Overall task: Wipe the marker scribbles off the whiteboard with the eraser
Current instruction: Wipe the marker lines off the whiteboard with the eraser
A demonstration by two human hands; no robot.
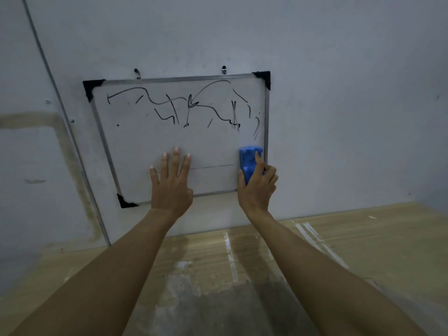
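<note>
The rectangular white whiteboard with its thin metal frame and black plastic corners hangs on the pale wall; the black marker scribbles run across its upper half, well above both sets of fingertips; the lower half looks mostly bare, apart from one thin straight line that runs between the two hands. Judging by that, the bottom band is largely wiped and the whole upper band is left, so the job seems less than half done.

The right hand is wrapped around the blue moulded plastic eraser, thumb on its left edge, forefinger lying along its back; the eraser is pressed against the board near the bottom right corner, just inside the right frame rail; the nearest scribbles lie just above its top edge.

The left hand is released and spread, palm flat on the lower middle of the board, holding nothing; its fingertips point up toward the marks; it appears to steady the board.

No container of any kind is in view; below the wrists there is only a light wooden surface.
</note>
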